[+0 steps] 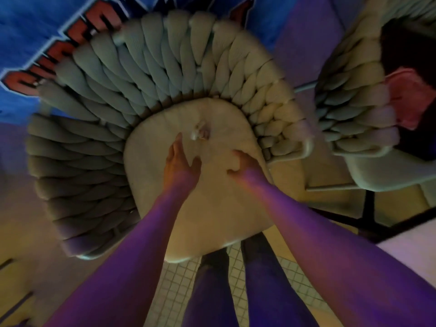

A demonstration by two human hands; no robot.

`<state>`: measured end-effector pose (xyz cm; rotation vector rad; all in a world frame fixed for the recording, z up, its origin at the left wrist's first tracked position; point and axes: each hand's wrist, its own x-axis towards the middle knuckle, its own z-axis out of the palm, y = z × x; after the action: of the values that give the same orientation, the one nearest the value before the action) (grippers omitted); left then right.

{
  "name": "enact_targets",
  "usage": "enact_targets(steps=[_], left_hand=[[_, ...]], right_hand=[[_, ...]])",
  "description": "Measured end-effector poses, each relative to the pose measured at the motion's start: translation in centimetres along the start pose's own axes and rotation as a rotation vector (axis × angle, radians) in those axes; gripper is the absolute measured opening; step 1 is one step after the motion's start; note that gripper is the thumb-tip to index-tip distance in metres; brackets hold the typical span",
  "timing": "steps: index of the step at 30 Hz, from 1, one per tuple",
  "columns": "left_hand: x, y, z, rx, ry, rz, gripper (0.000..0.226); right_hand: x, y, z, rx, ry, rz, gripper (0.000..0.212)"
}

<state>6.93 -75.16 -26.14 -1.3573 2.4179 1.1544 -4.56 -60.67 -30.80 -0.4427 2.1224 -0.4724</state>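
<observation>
The crumpled scrap (pixel 201 132) lay just beyond the straight, spread fingers of your left hand (pixel 180 161), toward the back edge of the seat cushion (pixel 151 185), while your right hand (pixel 243 165) clutched that cushion

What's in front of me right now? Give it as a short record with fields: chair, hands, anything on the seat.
chair: woven chair, chunky braided backrest, cream seat cushion
on seat: small crumpled scrap, too blurred to identify
left hand: fingers straight, reaching toward the scrap, tips close beside it
right hand: fingers curled against the cushion; grip unclear
right side: second braided chair holding a pink cloth
floor: small square tiles
</observation>
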Motion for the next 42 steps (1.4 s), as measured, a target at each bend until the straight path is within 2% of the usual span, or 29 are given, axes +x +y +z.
enact_targets(steps=[6, 11, 18, 24, 30, 42], left_hand=[[-6.4, 1.8, -3.3, 0.084, -0.173, 0.011, 0.071], [-12.8, 5.2, -5.0, 0.155, -0.279, 0.141, 0.067], [-18.0, 10.3, -3.2, 0.263, -0.425, 0.37, 0.068], [-22.9, 16.5, 0.5, 0.356, -0.514, 0.59, 0.066], [-29.1, 22.6, 5.8, 0.393, -0.553, 0.791, 0.063], [-42.4, 34.9, 16.9, 0.411, -0.57, 1.025, 0.055]], right_hand=[[-10.4, 0.9, -1.8, 0.122, 0.065, 0.088, 0.065], [-19.3, 0.6, -3.6, 0.199, 0.139, 0.112, 0.061], [-27.8, 2.7, -6.2, 0.29, 0.275, 0.088, 0.056], [-34.3, 8.2, -8.8, 0.471, 0.5, 0.164, 0.051], [-41.8, 16.6, -11.7, 0.568, 0.651, 0.232, 0.04], [-54.1, 33.2, -17.9, 0.659, 0.923, 0.307, 0.034]])
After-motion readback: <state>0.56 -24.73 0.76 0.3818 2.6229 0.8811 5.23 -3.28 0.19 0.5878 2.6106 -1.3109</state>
